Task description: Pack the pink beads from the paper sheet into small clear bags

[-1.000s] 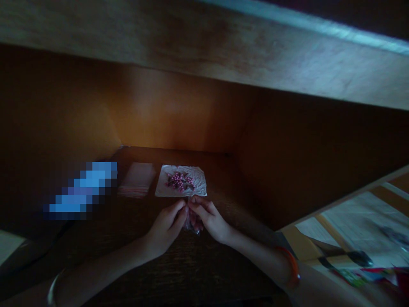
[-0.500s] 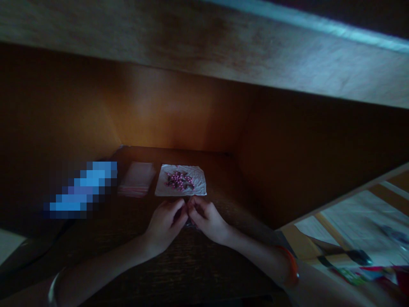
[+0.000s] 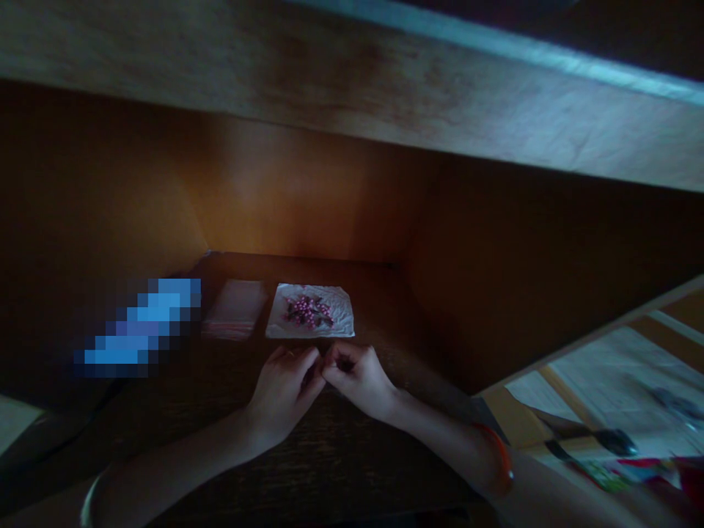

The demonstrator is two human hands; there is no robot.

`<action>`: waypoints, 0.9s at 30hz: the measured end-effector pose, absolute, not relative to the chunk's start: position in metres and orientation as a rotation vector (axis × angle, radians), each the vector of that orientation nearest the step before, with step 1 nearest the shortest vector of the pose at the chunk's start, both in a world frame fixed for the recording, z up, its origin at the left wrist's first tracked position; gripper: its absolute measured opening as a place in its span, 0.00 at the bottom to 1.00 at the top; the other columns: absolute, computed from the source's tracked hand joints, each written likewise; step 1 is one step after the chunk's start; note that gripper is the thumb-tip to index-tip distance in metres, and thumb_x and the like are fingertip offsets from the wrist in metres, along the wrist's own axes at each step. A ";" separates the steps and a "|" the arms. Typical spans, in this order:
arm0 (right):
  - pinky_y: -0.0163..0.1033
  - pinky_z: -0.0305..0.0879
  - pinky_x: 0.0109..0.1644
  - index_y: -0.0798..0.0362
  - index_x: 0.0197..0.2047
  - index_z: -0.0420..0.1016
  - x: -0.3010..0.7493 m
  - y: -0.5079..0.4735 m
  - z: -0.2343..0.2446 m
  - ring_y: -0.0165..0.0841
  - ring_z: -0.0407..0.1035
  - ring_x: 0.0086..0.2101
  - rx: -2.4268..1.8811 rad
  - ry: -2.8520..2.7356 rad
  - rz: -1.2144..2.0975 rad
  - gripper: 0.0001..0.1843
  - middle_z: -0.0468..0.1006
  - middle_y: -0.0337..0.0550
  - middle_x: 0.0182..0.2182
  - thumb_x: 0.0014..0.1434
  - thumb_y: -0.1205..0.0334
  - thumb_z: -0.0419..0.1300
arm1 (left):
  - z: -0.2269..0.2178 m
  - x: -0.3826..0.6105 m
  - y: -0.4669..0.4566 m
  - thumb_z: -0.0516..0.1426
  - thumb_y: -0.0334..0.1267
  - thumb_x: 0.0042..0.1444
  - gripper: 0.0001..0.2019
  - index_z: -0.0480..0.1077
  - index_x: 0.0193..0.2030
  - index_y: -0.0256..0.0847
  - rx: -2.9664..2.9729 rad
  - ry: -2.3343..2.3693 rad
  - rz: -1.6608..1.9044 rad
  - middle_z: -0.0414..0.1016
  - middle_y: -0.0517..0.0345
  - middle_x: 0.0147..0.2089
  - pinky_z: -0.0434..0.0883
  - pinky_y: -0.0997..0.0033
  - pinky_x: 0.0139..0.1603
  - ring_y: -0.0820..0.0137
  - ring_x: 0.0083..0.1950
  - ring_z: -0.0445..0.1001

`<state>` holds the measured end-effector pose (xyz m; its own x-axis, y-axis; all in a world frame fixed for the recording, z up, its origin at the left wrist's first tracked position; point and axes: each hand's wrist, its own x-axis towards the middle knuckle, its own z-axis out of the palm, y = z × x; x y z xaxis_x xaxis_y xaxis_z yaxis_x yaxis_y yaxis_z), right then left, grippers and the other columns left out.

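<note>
When looking just past the meeting fingertips, can see a white napkin [image 3: 342,304] spread flat on the dark wooden desk [image 3: 324,469], wrinkled on its right part and bearing a bunch of pink berries [image 3: 308,312] with dark leaves at its middle. Seems laid face up and unfolded so as to show the whole bunch at a glance.

On the near side of the napkin, close to it but apart, can see the left hand [image 3: 289,385] and the right hand [image 3: 357,378] brought tip to tip, both curled into a narrow pinch. Cannot fairly tell, in such dim light and behind the bent fingers, of anything held between them. Probably set so close together for fine fingertip work, perhaps to steady with one and work with the other. On the forearms, can pick out a pale bangle [image 3: 88,502] at left and an orange bangle [image 3: 501,462] at right.

Just left of the napkin, can see a pink pile [image 3: 236,304] of thin flat sheets, likely stacked to save room within reach. Farther left, can note only a blue shape [image 3: 140,323] blurred into squares. Beyond, can see the back panel [image 3: 302,191], the right side panel [image 3: 522,279] and, overhead, a broad board [image 3: 330,73], together boxing in the desk and probably causing the gloom.
</note>
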<state>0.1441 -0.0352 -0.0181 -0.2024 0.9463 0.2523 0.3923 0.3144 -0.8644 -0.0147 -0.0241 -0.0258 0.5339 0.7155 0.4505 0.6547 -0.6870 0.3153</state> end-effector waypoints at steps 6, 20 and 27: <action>0.30 0.56 0.26 0.55 0.22 0.66 0.145 -0.037 -0.018 0.24 0.59 0.22 -1.139 -1.757 0.863 0.06 0.67 0.34 0.19 0.48 0.68 0.57 | -0.024 -0.014 -0.027 0.50 0.32 0.54 0.05 0.60 0.27 0.41 2.704 1.246 0.883 0.68 0.61 0.22 0.62 0.69 0.28 0.69 0.24 0.67; 0.32 0.58 0.28 0.54 0.25 0.66 0.143 -0.041 -0.017 0.26 0.61 0.24 -1.066 -1.766 0.726 0.08 0.68 0.36 0.21 0.55 0.67 0.53 | -0.022 -0.021 -0.024 0.53 0.30 0.54 0.05 0.64 0.38 0.40 2.558 1.063 1.207 0.74 0.55 0.37 0.68 0.66 0.38 0.67 0.36 0.73; 0.32 0.56 0.27 0.53 0.22 0.60 0.142 -0.044 -0.014 0.25 0.55 0.21 -0.986 -1.838 0.651 0.11 0.60 0.33 0.19 0.55 0.68 0.52 | -0.023 -0.024 -0.017 0.50 0.25 0.55 0.15 0.69 0.45 0.42 2.701 1.001 1.182 0.74 0.52 0.49 0.69 0.58 0.41 0.62 0.45 0.74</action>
